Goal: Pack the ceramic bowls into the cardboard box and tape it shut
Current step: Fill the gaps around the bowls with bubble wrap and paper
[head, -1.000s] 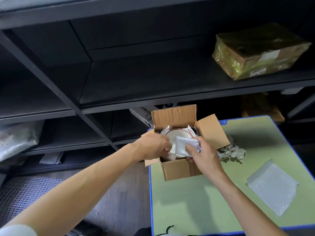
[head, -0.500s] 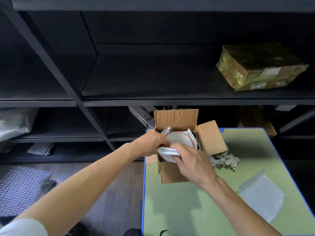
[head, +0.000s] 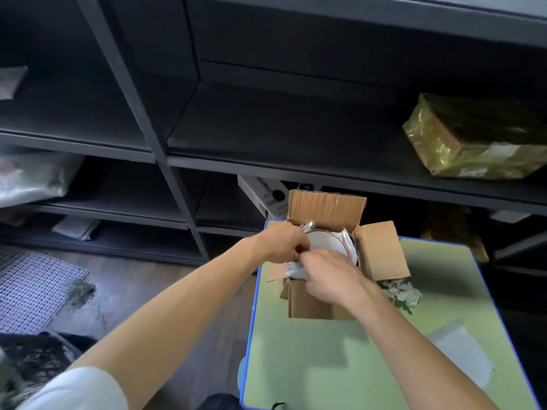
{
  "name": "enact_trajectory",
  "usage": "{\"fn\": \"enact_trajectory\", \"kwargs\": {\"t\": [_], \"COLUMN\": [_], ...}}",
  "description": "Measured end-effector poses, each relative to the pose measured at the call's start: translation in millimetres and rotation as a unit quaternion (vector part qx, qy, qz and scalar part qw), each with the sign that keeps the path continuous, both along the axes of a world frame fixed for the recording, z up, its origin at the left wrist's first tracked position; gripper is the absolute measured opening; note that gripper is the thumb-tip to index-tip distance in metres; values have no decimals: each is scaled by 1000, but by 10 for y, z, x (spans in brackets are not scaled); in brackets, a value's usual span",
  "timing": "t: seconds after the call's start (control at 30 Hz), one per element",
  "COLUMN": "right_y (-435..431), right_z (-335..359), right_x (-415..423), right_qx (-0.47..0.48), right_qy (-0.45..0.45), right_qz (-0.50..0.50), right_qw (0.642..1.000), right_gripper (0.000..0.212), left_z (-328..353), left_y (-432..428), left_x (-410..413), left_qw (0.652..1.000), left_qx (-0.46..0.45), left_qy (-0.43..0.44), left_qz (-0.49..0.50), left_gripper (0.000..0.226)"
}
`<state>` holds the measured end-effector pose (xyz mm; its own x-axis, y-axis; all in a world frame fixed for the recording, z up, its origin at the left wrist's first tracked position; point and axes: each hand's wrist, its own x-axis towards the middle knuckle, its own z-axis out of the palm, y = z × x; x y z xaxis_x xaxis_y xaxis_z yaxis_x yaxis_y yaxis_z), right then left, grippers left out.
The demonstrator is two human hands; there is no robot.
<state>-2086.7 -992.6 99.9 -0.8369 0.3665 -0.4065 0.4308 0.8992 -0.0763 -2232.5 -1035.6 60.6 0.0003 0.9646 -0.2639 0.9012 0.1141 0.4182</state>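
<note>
Evidently padding is the step in hand: the ceramic bowl (head: pixel 325 244) sits inside the cardboard box (head: pixel 310 303) at frame centre, with the left hand (head: pixel 281 245) and right hand (head: pixel 331 279) fingers (head: pixel 313 261) clamped on white padding (head: pixel 296 269) at its near rim. Next, probably: tuck it down, fold the open flaps (head: pixel 381 250), find tape, none visible. Bubble wrap (head: pixel 461 356) lies lower right on the counter (head: pixel 325 365).

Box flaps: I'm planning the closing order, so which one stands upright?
The far flap of the cardboard box, on the shelf side, stands upright; the right flap splays outward over the table.
</note>
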Motion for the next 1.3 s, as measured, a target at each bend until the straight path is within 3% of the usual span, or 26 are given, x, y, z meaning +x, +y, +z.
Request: {"fn": "enact_trajectory", "kwargs": {"t": [0.17, 0.4, 0.57, 0.73, 0.93, 1.1, 1.3], "right_y": [-8, -51, -58, -125, -68, -130, -167], "right_z": [-11, -261, -311, -329, -243, -316, -377], "right_x": [-41, 92, -72, -103, 72, -25, 72], "right_qx": [17, 49, 32, 43, -59, -25, -51], "right_qy": [-13, 133, 108, 100, 153, 166, 183], "right_qz": [-5, -48, -142, -126, -181, -168, -177], "right_qw": [1000, 989, 983, 986, 970, 972, 966], "right_gripper": [24, 29, 27, 26, 25, 23, 24], "left_z": [-17, -37, 8, 3, -22, -9, -58], "left_y": [6, 40, 30, 40, 69, 47, 58], "left_x": [13, 2, 7, 0, -13, -14, -15], "left_qw": [1000, 999, 998, 998, 997, 997, 998], "left_qx": [-12, -26, -33, -37, -45, -51, -43], "left_qy": [-1, -6, -12, -25, -20, -12, -6], "left_qz": [27, 35, 46, 54, 57, 54, 48], "left_gripper": [16, 13, 8, 11, 6, 22, 20]}}
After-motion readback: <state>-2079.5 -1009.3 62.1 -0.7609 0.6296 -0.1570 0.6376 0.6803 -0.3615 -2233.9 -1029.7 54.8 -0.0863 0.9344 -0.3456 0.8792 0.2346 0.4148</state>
